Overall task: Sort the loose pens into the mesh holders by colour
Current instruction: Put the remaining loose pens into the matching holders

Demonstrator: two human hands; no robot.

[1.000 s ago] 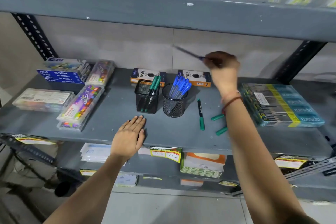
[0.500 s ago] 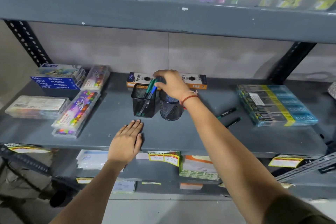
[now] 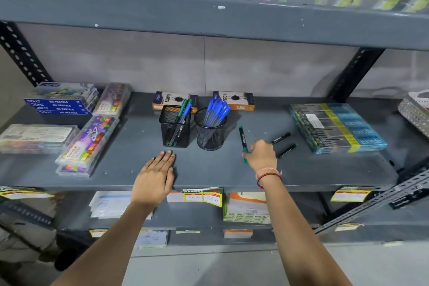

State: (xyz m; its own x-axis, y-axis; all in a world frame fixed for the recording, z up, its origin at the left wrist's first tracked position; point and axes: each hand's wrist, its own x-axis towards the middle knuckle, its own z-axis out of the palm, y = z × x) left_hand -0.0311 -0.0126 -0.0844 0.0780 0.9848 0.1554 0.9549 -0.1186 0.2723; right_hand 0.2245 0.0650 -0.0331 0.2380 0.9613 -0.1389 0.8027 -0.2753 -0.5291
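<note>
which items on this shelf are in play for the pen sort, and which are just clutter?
In play:
- square mesh holder, green pens plus one blue
- round mesh holder, blue pens
- green pen at right hand
- two loose pens

Clutter:
- pastel boxes
- crayon packs
- orange boxes
- wrapped pack

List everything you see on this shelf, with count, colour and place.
square holder: 1, black mesh, centre; green pens and one blue inside
round holder: 1, black mesh, right of the square one; blue pens inside
loose pens: 3, green-capped, right of the holders; one under the right hand
pencil boxes: 2, orange-black, behind the holders
pastel boxes: stack, blue, back left
crayon cases: several, clear, left
wrapped pack: 1, blue-yellow, right
left hand: flat on the shelf
right hand: on a loose pen
</note>
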